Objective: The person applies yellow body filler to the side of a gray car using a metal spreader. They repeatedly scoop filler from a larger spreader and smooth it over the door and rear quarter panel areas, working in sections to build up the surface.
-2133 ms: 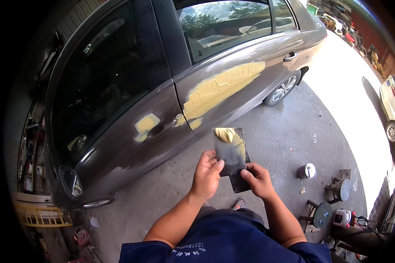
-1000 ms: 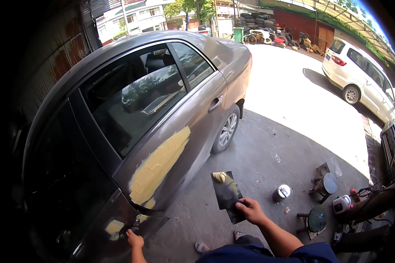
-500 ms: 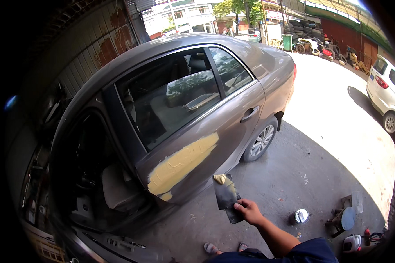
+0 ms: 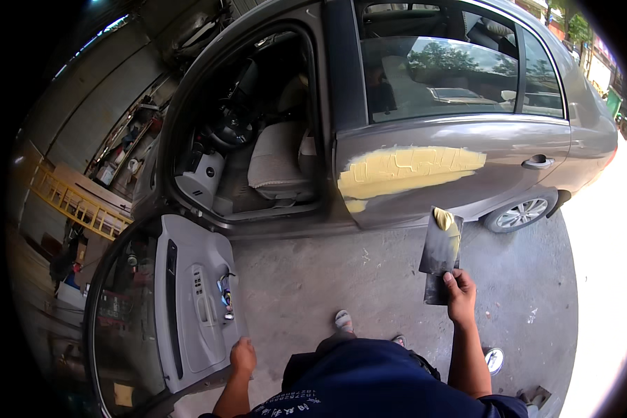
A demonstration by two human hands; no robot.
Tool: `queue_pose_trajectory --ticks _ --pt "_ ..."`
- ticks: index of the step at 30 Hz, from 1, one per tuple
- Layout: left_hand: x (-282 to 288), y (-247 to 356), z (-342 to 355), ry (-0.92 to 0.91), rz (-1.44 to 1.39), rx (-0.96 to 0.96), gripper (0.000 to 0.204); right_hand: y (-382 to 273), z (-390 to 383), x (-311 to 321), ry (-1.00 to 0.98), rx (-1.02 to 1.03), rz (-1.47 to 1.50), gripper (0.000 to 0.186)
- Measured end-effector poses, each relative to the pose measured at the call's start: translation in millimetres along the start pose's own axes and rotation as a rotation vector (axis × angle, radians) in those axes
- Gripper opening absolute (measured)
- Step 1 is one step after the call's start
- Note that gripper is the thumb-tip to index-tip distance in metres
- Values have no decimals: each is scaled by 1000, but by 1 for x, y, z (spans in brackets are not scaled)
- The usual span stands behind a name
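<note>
My right hand [image 4: 461, 296] grips two dark flat putty spreaders [image 4: 437, 252], one overlapping the other, with the thumb on top. A lump of yellow putty [image 4: 444, 220] sits at the far end of the upper one. They are held out below the rear door [image 4: 425, 202] of a grey-brown car, apart from it. Across that door's lower front spreads a ridged patch of yellow putty [image 4: 411, 167]. At the edge of the open front door [image 4: 195, 299] my left hand [image 4: 243, 357] is closed, its fingers curled against that edge and partly hidden.
Through the front doorway show a seat [image 4: 282, 157] and a steering wheel [image 4: 231, 127]. A yellow ladder [image 4: 80, 205] and cluttered shelves [image 4: 129, 150] stand at the left. A round can [image 4: 494, 360] and a small stool [image 4: 536, 397] are on the floor at the lower right.
My view has swung left, bringing the open front door and my left hand into sight. My right hand still holds the spreaders with the putty lump.
</note>
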State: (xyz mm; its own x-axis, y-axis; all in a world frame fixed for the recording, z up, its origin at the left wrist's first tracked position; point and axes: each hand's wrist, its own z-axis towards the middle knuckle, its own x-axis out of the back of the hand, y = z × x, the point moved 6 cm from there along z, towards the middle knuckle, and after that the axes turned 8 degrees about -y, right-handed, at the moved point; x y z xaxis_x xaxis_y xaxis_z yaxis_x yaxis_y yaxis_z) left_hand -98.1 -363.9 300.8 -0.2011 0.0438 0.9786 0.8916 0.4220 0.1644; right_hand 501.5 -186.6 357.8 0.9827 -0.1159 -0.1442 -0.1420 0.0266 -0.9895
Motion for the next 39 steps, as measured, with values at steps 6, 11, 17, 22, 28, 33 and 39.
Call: queue_pose_trajectory --ticks 6,11,17,22,28,33,39 --pt "72 -69 37 139 278 147 39 16 -16 7 132 -11 -80 18" --pt "72 -133 70 36 379 110 46 30 -8 -14 204 -4 -76 15" --pt "23 -106 85 -246 446 -219 41 34 25 -73 340 39 4 14" --pt "-4 -183 176 -87 201 -228 27 31 52 -150 376 16 56 15" --pt "51 45 335 -75 -390 -419 17 31 76 -197 308 -63 66 18" --pt "94 325 309 -707 -985 -803 28 15 110 -221 196 -1 -159 19" --pt "90 439 290 -1054 -1023 -943 27 0 137 -205 121 108 -210 18"
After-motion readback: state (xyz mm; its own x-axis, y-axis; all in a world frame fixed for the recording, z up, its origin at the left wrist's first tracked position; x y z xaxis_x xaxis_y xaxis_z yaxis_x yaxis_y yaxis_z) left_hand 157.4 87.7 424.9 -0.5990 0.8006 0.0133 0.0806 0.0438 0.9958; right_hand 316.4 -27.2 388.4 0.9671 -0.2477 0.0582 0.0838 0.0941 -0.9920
